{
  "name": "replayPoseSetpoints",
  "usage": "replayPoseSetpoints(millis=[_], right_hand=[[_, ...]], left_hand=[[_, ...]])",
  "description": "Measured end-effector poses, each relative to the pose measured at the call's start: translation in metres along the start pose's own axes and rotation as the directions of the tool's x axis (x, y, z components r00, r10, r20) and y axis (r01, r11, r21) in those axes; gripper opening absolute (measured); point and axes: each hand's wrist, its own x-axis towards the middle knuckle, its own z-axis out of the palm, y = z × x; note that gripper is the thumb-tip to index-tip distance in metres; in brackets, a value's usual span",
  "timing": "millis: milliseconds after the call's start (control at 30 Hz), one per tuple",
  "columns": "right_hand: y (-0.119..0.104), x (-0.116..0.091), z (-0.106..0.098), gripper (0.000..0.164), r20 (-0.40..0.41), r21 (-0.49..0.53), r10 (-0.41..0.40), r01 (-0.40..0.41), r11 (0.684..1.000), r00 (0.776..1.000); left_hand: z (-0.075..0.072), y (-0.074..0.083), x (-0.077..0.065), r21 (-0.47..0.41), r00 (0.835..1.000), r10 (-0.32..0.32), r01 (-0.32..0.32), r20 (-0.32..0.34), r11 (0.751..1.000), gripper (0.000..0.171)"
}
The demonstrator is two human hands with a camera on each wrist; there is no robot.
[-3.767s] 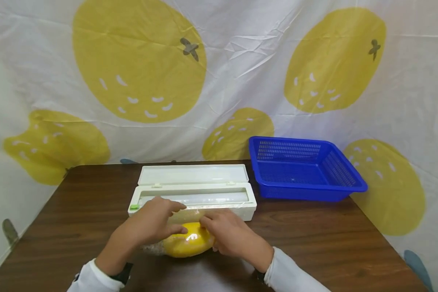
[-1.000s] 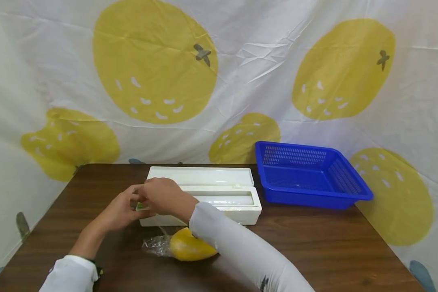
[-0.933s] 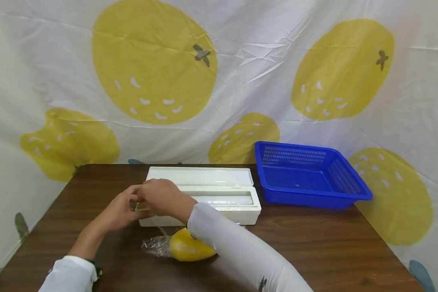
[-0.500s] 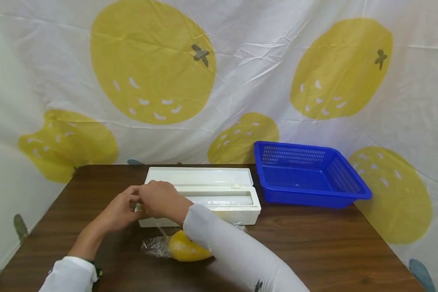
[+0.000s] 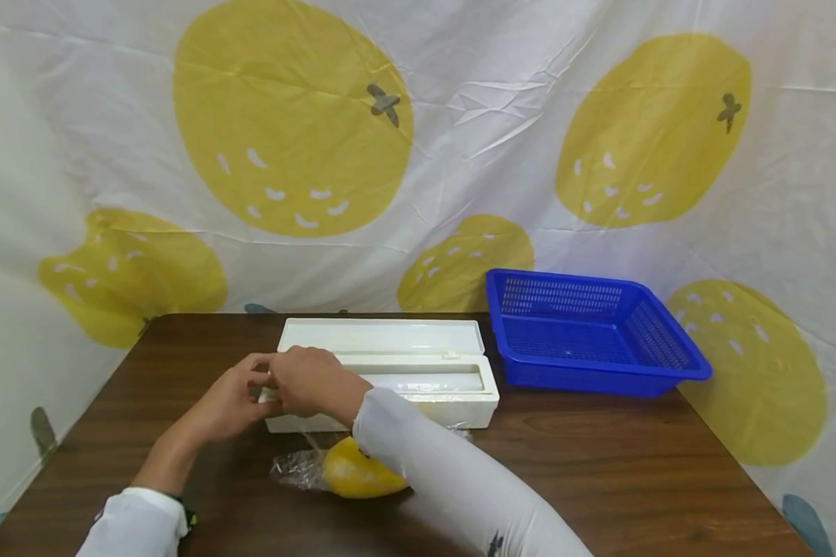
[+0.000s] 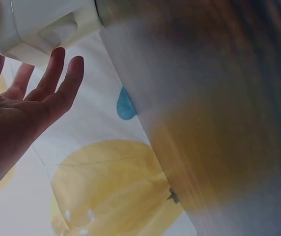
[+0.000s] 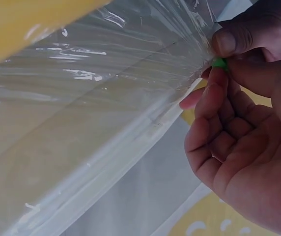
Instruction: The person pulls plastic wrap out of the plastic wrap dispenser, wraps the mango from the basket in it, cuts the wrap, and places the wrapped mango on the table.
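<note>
A white cling film dispenser (image 5: 453, 411) lies with its lid tipped back, a film roll (image 5: 428, 382) inside. My right hand (image 5: 310, 379) reaches across to its left end. In the right wrist view its thumb and forefinger pinch a small green slider (image 7: 219, 62). At the same corner my left hand (image 5: 226, 398) holds the dispenser's end, thumb on the film; its other fingers (image 6: 52, 73) spread loosely in the left wrist view. Stretched film (image 7: 81, 73) runs from the dispenser to a yellow mango-like fruit (image 5: 358, 472), wrapped in film and partly behind my right sleeve.
A blue plastic basket (image 5: 599, 379) stands at the back right of the dark wooden table (image 5: 634, 464). Crumpled film (image 5: 299, 470) sticks out left of the fruit. A fruit-printed cloth (image 5: 460, 155) hangs behind the table.
Both hands have left the fruit and moved to the dispenser's left end, the right arm crossing over the fruit. During the last second the hands have barely moved.
</note>
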Motion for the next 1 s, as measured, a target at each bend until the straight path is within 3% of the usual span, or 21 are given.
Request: replayPoseSetpoints(millis=[200, 333, 467, 667, 1000], right_hand=[[0.002, -0.001, 0.001, 0.019, 0.000, -0.052, -0.010, 0.010, 0.999, 1.000], [0.006, -0.002, 0.002, 0.020, 0.020, -0.031, -0.020, 0.021, 0.999, 1.000], [0.013, -0.005, 0.001, 0.020, 0.043, -0.018, -0.047, 0.048, 0.999, 0.998], [0.027, -0.010, -0.003, 0.013, 0.077, -0.025, -0.077, 0.079, 0.997, 0.994], [0.045, -0.020, -0.002, 0.017, 0.066, -0.052, -0.088, 0.091, 0.994, 0.994]], left_hand=[[0.000, -0.001, 0.000, -0.003, 0.999, -0.042, 0.042, 0.010, 0.999, 0.019], [0.001, 0.000, 0.000, -0.031, 0.998, -0.068, 0.068, 0.012, 0.997, 0.021], [0.001, 0.001, 0.000, -0.046, 0.998, -0.070, 0.070, 0.008, 0.996, 0.022], [0.001, 0.001, 0.000, 0.000, 0.997, -0.077, 0.077, -0.001, 0.997, 0.027], [0.001, 0.001, 0.001, 0.015, 0.996, -0.089, 0.089, 0.002, 0.996, 0.029]])
